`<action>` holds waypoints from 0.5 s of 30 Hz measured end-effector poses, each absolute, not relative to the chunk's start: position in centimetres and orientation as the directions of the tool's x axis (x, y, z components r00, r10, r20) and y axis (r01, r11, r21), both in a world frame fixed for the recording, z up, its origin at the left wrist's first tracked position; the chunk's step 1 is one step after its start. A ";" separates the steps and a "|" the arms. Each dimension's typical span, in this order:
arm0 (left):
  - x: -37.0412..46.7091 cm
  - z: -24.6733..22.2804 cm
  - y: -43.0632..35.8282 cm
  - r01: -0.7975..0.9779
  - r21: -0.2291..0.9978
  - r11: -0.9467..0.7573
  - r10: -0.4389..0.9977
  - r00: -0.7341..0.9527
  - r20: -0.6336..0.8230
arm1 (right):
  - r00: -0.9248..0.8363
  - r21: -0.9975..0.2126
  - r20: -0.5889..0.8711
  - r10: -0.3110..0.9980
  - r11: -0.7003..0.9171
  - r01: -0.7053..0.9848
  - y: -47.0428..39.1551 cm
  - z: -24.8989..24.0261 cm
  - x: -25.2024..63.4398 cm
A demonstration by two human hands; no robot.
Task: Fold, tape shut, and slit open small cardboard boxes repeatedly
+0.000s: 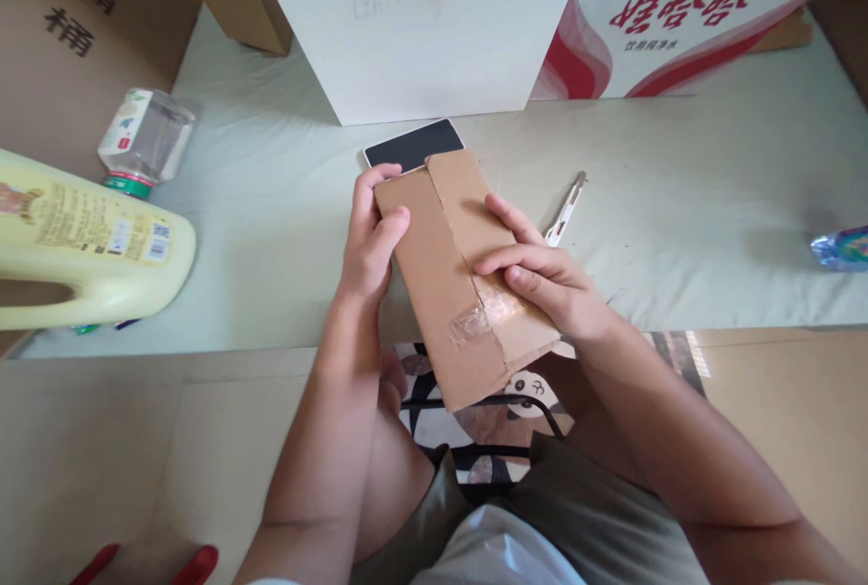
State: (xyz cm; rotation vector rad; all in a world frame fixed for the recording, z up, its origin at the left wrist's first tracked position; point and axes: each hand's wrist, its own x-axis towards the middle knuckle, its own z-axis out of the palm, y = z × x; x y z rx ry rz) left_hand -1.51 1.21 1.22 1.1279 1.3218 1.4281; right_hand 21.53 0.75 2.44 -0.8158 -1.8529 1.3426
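Observation:
A flat brown cardboard box (434,250) is held tilted above the table's front edge and my lap. A ragged seam runs along its face, with clear tape (471,325) across the lower end. My left hand (372,237) grips the upper left edge, thumb on the face and the other fingers around the side. Over the right edge lies my right hand (542,278), several fingertips on the face near the seam; its remaining fingers are hidden. Just beyond the box, partly covered by it, is a dark-screened phone (413,146). A white utility knife (566,210) lies right of it.
White cartons (434,24) stand at the back of the cloth-covered table (678,205). At left are a yellow jug (101,241), a clear bottle (153,137) with a green cap, and a brown carton (81,33). A shiny plastic item (841,249) lies far right.

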 end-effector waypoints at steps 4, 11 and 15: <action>-1.7 1.2 1.3 -0.032 0.997 -0.068 0.971 -0.230 0.059 | -0.577 -0.961 0.156 0.802 0.258 0.097 0.6 2.7 21.3; -1.8 1.2 1.0 0.013 0.988 -0.152 0.935 -0.323 0.148 | -0.275 -0.937 0.128 0.953 0.207 0.281 1.6 -0.1 23.3; -1.8 1.4 1.1 0.063 0.988 -0.144 0.928 -0.337 0.157 | 0.005 -0.676 0.037 0.999 0.022 0.736 2.9 -1.6 25.6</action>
